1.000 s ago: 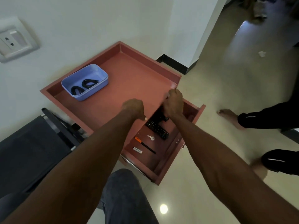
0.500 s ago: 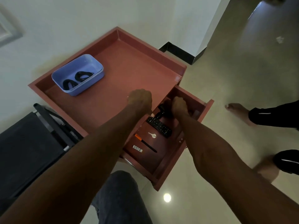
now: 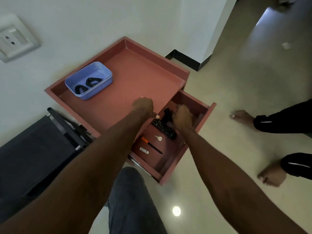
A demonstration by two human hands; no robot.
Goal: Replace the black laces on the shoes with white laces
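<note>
Two coiled black laces (image 3: 87, 84) lie in the lilac plastic tub (image 3: 101, 74), 10 o'clock on the reddish wooden table (image 3: 135, 78). Left hand (image 3: 143, 105) rests curled at the table's edge. Right hand (image 3: 182, 117) reaches into the open drawer (image 3: 202, 108); grip indiscernible.

a remote (image 3: 163, 129), key (image 3: 158, 137) and pen (image 3: 152, 145) lie in the open drawer (image 3: 205, 117).

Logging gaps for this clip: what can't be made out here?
- Head view: right hand hides whatever it reaches for in the drawer.
- Left hand: its fingers are turned away from the camera.
- Label: text too small.
- No shoes or white laces visible.
</note>
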